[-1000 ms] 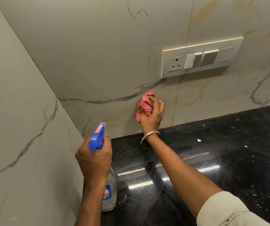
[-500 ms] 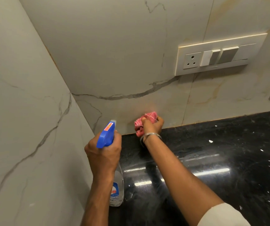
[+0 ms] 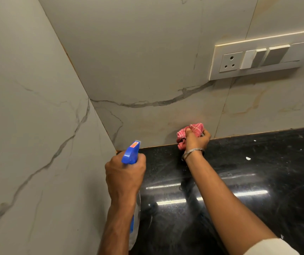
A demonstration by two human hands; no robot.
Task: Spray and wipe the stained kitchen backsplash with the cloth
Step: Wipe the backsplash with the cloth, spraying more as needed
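The marble-look backsplash [image 3: 147,70] has grey veins and yellowish stains on its right part. My right hand [image 3: 197,139] grips a bunched pink cloth [image 3: 193,128] and presses it on the backsplash just above the seam with the black counter. My left hand [image 3: 124,176] holds a clear spray bottle by its neck; the bottle's blue trigger head [image 3: 131,152] points toward the corner of the walls. Most of the bottle's body is hidden behind my left wrist.
A black glossy countertop [image 3: 239,181] with white specks fills the lower right. A white switch and socket plate [image 3: 257,57] sits on the backsplash at upper right. A second marble wall [image 3: 28,126] closes in the left side.
My right hand slid the cloth down the backsplash to the counter seam and then a little to the right. My left hand kept hold of the spray bottle.
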